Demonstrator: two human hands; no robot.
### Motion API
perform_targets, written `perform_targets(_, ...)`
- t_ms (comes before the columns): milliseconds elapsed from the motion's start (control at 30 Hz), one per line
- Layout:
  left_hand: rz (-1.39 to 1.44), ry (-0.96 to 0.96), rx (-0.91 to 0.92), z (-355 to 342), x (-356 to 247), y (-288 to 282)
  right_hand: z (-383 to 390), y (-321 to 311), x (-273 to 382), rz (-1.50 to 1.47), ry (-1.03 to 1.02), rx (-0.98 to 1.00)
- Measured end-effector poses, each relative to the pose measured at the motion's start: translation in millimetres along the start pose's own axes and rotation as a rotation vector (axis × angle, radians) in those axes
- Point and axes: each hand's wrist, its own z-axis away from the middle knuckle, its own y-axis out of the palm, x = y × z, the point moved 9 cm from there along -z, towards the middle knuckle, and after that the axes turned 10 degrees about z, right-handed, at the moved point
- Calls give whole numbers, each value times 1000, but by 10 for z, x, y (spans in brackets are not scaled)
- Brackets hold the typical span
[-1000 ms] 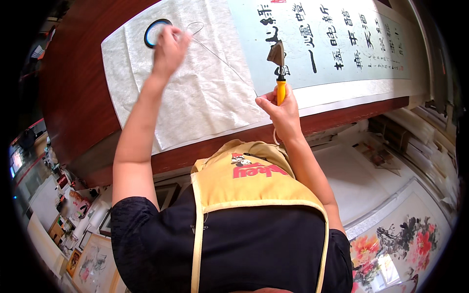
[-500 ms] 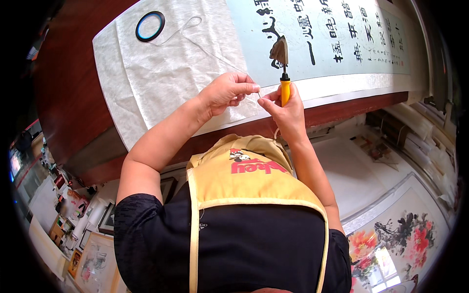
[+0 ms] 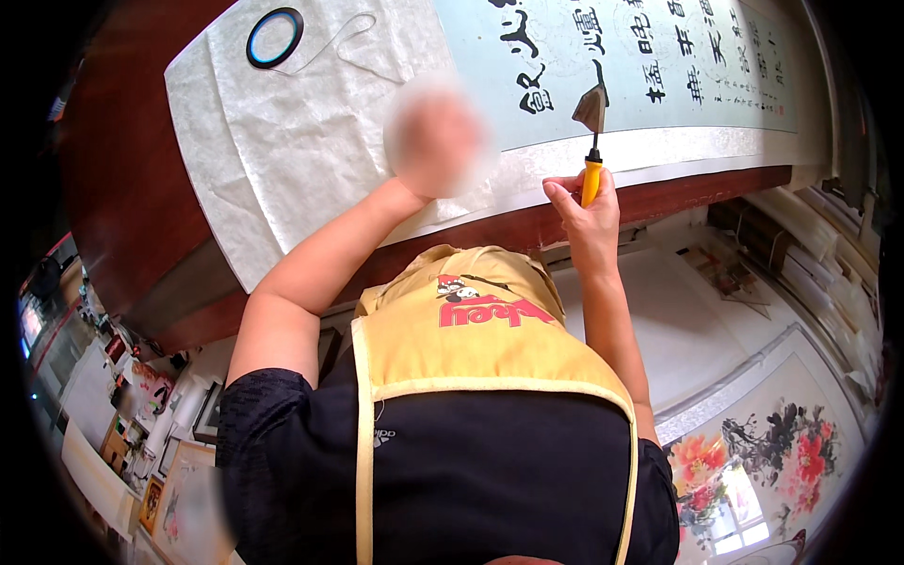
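Note:
My right hand (image 3: 591, 226) grips the yellow handle of a putty knife (image 3: 590, 108). Its flared metal blade points away from me, over the near columns of the calligraphy scroll (image 3: 546, 56). The thumb and forefinger of that hand stick out to the left. My left hand (image 3: 438, 137) is a smeared blur above the white paper (image 3: 254, 141), beside the scroll's left edge, so its fingers cannot be made out. A thin cord (image 3: 365, 70) loops across the paper from a black and blue ring-shaped roll (image 3: 298, 38) and reaches toward my left hand.
The dark red table (image 3: 113, 169) bears the paper and scroll, its front edge just beyond my yellow apron (image 3: 452, 358). Below on the right lies a flower painting (image 3: 791, 461), near rolled sheets (image 3: 810, 245). Framed pictures (image 3: 179, 490) stand at lower left.
My hands have moved apart: the left up and to the left, the right to the right with the putty knife. The cord near the roll has slackened into a wider loop.

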Motion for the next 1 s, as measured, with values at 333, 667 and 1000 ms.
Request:
perform_targets(333, -1, 95, -36, -15, -57, -55, 71, -45, -114, -100, 5, 36)
perform_targets(667, 77, -162, 81, -47, 50, -38, 136, 21, -126, -60, 9, 88)
perform_targets(1000, -18, 159, -62, 34, -43, -40, 201, 4, -88, 78, -53, 116)
